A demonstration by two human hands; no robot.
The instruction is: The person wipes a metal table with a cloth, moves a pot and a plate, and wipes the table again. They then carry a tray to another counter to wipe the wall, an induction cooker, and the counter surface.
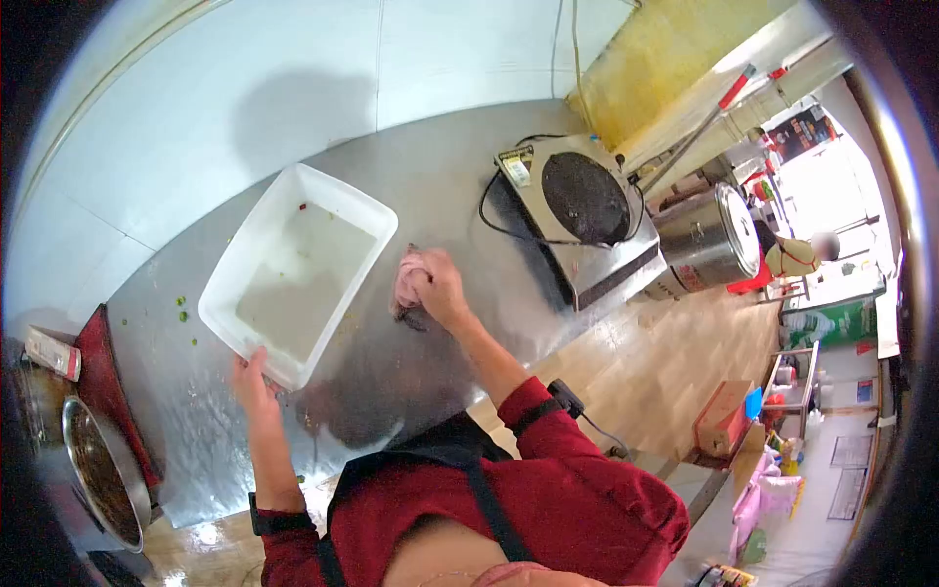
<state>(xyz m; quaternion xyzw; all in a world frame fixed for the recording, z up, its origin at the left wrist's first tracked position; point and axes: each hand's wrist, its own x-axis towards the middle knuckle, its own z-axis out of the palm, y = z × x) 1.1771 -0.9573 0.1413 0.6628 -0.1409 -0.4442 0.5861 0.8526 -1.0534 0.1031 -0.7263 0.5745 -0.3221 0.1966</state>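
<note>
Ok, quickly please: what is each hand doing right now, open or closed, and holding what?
Left hand: closed on the rim of the white tub.
Right hand: closed on a pinkish cloth, pressed on the steel table.

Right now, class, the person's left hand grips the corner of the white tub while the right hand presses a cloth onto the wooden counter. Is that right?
Not quite. The counter is bare metal, not wood, as the head view shows. The rest holds: the left hand grips the corner of the white tub, and the right hand presses a cloth onto the counter.

Tub (293, 274) on counter (440, 176) — cloth (409, 284) just right, cooktop (582, 210) farther right
</note>
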